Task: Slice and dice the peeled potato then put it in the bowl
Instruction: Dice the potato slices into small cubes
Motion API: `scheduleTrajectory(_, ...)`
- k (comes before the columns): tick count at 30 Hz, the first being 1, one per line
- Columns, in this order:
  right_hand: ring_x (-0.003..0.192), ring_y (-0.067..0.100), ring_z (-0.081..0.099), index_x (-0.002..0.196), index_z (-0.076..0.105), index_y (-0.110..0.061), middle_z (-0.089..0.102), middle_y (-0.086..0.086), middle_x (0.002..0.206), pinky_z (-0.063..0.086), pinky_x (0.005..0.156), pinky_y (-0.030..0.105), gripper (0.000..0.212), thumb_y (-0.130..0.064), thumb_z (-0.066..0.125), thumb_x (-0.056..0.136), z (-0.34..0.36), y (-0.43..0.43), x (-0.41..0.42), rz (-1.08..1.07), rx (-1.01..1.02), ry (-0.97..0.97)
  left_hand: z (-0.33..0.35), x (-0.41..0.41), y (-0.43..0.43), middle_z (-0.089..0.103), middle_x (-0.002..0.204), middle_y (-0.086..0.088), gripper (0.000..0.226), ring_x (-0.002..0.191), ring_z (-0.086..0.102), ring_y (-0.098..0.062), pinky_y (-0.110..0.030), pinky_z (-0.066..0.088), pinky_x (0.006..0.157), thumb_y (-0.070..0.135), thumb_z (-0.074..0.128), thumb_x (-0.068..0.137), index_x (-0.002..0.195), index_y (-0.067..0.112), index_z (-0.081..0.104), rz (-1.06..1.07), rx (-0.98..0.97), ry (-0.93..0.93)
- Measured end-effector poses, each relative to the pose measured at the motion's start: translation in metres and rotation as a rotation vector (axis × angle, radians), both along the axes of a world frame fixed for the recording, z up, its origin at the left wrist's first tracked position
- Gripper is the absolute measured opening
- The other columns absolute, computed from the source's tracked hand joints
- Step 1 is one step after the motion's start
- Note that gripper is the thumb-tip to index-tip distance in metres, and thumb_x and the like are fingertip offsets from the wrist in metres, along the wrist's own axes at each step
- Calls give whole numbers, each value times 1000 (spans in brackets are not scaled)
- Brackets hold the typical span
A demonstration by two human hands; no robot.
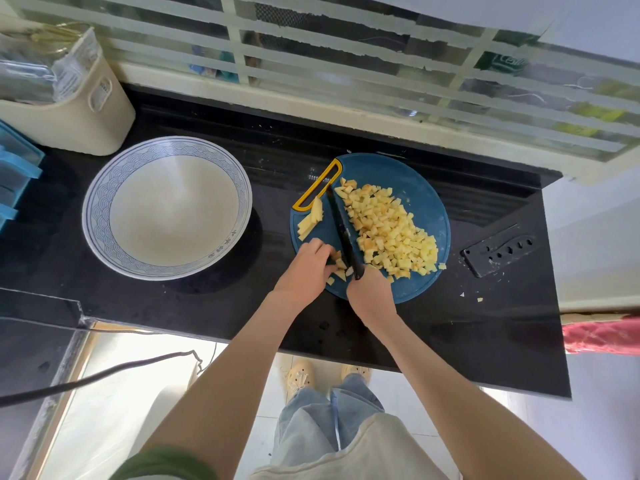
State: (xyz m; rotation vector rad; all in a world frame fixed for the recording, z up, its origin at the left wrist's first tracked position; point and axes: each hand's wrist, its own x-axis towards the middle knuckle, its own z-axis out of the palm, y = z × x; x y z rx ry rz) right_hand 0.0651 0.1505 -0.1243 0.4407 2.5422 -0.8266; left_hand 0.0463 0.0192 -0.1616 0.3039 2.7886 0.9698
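In the head view, a round blue cutting board [408,178] is seen on the black worktop [207,306], with a yellow-edged handle slot at its far left. A heap of diced potato [391,230] is spread over the board's right half, and a few uncut potato strips [311,220] are laid near the slot. Between them a black-bladed knife [341,223] is set, tip pointing away from the person, its handle grasped by the right hand [370,292] with the fingers wrapped round it. The left hand [308,268] is placed just left of the blade, its fingers [320,249] curled onto a small cluster of potato pieces [339,264] at the board's near edge. A white bowl [104,188] with a blue patterned rim is stood left of the board, apart from it. A black perforated knife sheath [498,251] is laid to the board's right
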Motion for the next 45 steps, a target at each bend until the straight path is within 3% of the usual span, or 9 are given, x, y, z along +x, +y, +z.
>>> scheduleTrajectory(6, 72, 21, 53, 96, 56, -3, 48, 0, 70, 44, 64, 34, 22, -13, 37, 99, 10, 17, -1, -41, -22, 17, 6, 1, -1, 45, 117, -5, 36, 113, 41, -18, -24, 32, 96, 24, 64, 90, 122, 10, 53, -40, -18, -43)
scheduleTrajectory(12, 73, 21, 57, 90, 51, -15, 50, -1, 73, 48, 66, 34, 16, -18, 39, 100, 13, 23, 7, -71, -50, -11, 10, -6, 21, 49, 114, -9, 31, 109, 42, -22, -29, 34, 92, 28, 58, 94, 116, 6, 52, 91, -99, -35)
scheduleTrajectory(19, 57, 10, 47, 77, 48, -20, 50, -3, 67, 30, 47, 20, 23, -12, 39, 97, 12, 23, 20, 30, -55, -4, 16, -10, 14, 55, 116, -14, 21, 108, 51, -27, -31, 39, 87, 10, 46, 98, 115, 2, 57, 325, 73, -157)
scheduleTrajectory(30, 67, 11, 55, 94, 54, -18, 55, -4, 76, 41, 54, 23, 18, -15, 37, 99, 8, 34, 30, 90, -15, -53, 38, 7, -13, 56, 106, -12, 24, 90, 57, -20, -25, 40, 71, 10, 41, 100, 123, 5, 46, 500, 107, -184)
scheduleTrajectory(34, 70, 14, 59, 95, 52, -21, 57, -3, 78, 53, 63, 29, 16, -16, 38, 100, 7, 42, 24, 69, -20, -44, 28, 7, 0, 57, 102, -21, 17, 85, 58, -31, -41, 51, 78, 0, 46, 92, 108, 6, 46, 503, 273, -494)
scheduleTrajectory(38, 72, 17, 58, 100, 58, -14, 56, -2, 76, 49, 68, 31, 19, -19, 39, 100, 5, 51, 17, 41, -63, -4, 33, 3, 30, 47, 84, -8, 25, 76, 53, -19, -27, 51, 60, -7, 43, 94, 81, 14, 38, 729, 554, -837)
scheduleTrajectory(40, 71, 17, 57, 100, 58, -15, 58, -1, 77, 45, 63, 28, 17, -21, 42, 99, 7, 58, 12, 27, -91, 30, 33, -2, 45, 46, 94, -10, 22, 88, 55, -22, -24, 49, 63, -11, 42, 93, 90, 11, 43, 768, 642, -863)
scheduleTrajectory(42, 70, 16, 56, 99, 58, -17, 60, 1, 80, 41, 59, 26, 14, -21, 44, 98, 10, 70, 5, 55, -91, 59, 33, -8, 58, 50, 113, -14, 30, 103, 58, -25, -29, 55, 79, -9, 47, 91, 117, 8, 46, 739, 657, -800)
scheduleTrajectory(45, 71, 19, 59, 96, 55, -18, 60, 1, 79, 45, 58, 31, 11, -22, 45, 96, 17, 88, -8, 108, -11, 88, 36, -21, 67, 54, 114, -13, 42, 104, 59, -25, -40, 53, 93, -8, 48, 88, 127, 5, 46, 748, 655, -711)
